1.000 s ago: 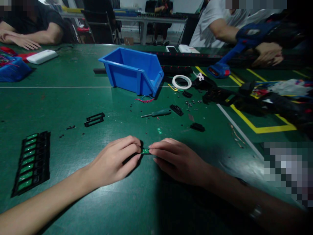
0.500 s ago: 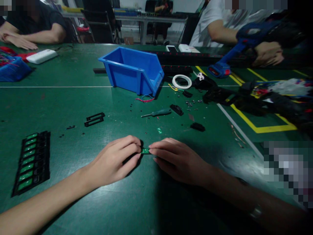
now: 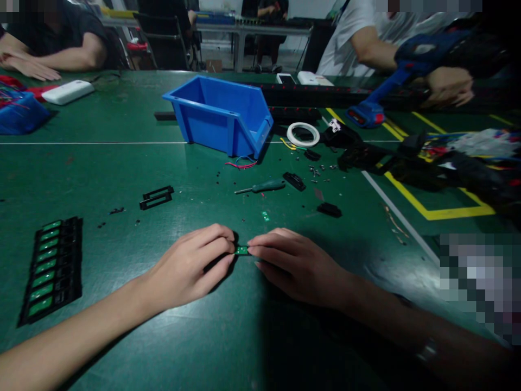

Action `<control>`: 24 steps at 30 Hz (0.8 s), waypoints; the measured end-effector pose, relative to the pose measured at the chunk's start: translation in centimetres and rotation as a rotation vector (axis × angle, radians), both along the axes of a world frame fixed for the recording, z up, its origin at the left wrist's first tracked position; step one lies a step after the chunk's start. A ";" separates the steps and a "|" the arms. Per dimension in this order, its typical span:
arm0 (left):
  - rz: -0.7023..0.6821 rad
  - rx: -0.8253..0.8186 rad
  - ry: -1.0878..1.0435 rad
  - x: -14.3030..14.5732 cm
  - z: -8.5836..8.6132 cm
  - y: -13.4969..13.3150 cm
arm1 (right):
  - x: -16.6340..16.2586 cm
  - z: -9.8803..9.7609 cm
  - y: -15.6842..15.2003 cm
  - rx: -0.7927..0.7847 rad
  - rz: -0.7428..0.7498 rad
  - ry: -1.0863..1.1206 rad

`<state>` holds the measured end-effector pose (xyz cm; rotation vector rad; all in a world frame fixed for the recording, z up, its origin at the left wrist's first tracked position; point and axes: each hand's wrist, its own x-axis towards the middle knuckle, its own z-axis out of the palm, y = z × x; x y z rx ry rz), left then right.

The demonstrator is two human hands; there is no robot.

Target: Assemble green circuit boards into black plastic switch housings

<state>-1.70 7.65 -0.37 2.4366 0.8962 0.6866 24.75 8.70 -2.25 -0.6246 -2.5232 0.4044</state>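
Between my two hands, low over the green tabletop, is a small green circuit board; only its middle shows, as fingers cover both ends. My left hand pinches the left end with thumb and fingers. From the other side, my right hand grips the right end. Just beyond them lies another little green board. A green-handled screwdriver rests farther off, its shaft pointing left. To the left sits a black panel carrying a column of several green boards. Two black rectangular frames lie above that.
A blue bin stands at the back centre, with a white ring to its right. Loose screws and black plastic parts are scattered nearby. Dark cable bundles cover the right side. Co-workers sit across the table, near a blue power drill.
Both hands keep their hold on the circuit board in nearly the same place. The view has shifted very slightly; nothing else has visibly moved.
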 end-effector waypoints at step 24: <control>0.004 -0.008 0.016 0.0 0.0 -0.1 | 0.0 0.0 0.0 -0.011 -0.001 -0.002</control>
